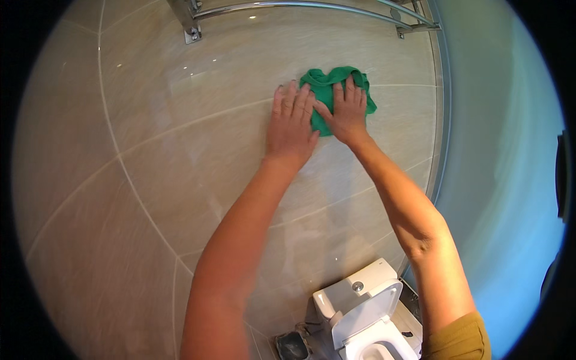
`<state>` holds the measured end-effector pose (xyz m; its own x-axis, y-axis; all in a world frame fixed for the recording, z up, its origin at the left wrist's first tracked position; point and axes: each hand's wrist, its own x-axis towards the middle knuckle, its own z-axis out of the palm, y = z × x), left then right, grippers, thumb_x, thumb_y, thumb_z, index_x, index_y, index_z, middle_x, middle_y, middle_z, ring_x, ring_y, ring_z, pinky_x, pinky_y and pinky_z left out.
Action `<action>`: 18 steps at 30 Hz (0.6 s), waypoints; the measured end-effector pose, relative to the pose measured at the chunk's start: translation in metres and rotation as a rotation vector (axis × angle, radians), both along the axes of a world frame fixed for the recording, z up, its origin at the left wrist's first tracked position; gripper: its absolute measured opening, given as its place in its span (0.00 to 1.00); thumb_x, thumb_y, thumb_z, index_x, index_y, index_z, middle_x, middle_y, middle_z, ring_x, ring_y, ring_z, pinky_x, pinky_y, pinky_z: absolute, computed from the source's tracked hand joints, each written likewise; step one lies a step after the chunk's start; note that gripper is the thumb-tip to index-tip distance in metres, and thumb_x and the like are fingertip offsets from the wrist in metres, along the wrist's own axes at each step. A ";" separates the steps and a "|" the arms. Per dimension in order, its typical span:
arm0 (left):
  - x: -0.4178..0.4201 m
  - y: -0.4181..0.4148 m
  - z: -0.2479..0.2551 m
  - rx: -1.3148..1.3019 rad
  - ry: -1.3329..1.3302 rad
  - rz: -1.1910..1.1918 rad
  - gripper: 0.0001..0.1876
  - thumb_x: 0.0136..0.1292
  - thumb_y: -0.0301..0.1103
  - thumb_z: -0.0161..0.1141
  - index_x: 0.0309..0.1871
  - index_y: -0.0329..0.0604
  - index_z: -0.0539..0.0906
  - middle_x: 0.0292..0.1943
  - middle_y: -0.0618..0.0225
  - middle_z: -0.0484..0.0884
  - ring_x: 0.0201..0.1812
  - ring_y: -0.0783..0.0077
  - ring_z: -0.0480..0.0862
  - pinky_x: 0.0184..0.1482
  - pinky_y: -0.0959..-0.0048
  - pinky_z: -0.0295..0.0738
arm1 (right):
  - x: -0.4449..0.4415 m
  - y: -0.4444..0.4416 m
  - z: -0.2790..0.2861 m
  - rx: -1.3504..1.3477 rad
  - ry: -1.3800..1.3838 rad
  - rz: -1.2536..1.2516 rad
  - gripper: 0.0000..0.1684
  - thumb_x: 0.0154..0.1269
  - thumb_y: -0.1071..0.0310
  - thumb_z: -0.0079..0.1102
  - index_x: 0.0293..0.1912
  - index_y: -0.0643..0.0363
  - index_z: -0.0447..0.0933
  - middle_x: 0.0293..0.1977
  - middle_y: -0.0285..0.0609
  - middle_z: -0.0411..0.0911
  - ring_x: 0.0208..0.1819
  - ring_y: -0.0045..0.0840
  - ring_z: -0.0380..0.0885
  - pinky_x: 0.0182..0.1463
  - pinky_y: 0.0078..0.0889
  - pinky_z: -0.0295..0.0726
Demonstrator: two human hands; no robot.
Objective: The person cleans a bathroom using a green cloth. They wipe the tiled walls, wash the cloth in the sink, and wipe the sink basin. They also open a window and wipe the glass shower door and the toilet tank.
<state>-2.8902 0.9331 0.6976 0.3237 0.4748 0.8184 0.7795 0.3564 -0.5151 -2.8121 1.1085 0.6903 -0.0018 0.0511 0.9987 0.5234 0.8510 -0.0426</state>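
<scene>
A crumpled green cloth [323, 118] lies against the beige tiled wall [216, 148]. My right hand [350, 110] presses it to the tiles, with the fingertips partly under a fold along the cloth's upper edge. Just to the left, my left hand [290, 123] rests flat on the wall with its fingers a little spread. Its fingers and thumb reach the cloth's left edge, and nothing shows in its grasp. Both arms stretch upward from the bottom of the view.
A chrome towel rack [288, 4] is mounted on the wall above the hands. Below stands a white toilet [360, 292] with its lid raised, beside a dark bin [292, 345]. A bluish, glass-like panel [490, 148] with a metal edge strip borders the wall on the right.
</scene>
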 end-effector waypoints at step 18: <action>0.024 0.082 -0.024 0.191 -0.133 0.365 0.42 0.66 0.47 0.65 0.80 0.46 0.61 0.81 0.66 0.60 0.84 0.52 0.47 0.80 0.37 0.25 | -0.013 0.086 0.023 0.359 0.017 0.466 0.39 0.65 0.37 0.60 0.64 0.57 0.76 0.71 0.55 0.66 0.75 0.59 0.56 0.78 0.75 0.38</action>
